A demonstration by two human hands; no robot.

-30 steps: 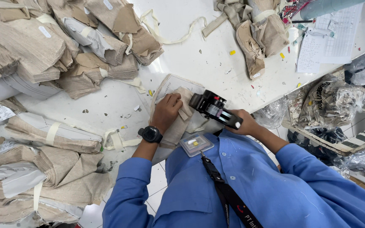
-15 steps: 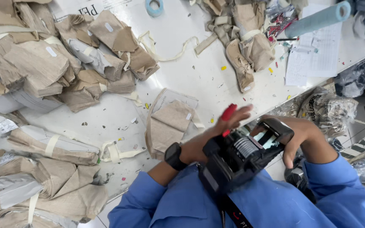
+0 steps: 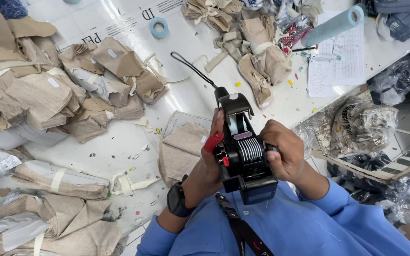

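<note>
My hands grip the label gun [image 3: 243, 151] at centre; the bagged fabric piece [image 3: 182, 149] lies at nine o'clock, tape roll [image 3: 158, 27] at eleven, paper sheet [image 3: 338, 66] at two.

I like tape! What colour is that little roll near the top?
Light blue tape roll, seen in the head view.

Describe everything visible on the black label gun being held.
The label gun is black, plastic by its look, with a red lever at its left side, a row of white-striped dial wheels in the middle and a pale label strip feeding under the head. A thin black wrist loop trails from its top over the white table. It is held upright above the table edge, dials toward the camera. The left hand grips its side, fingers by the red lever; the right hand clasps the other side.
</note>
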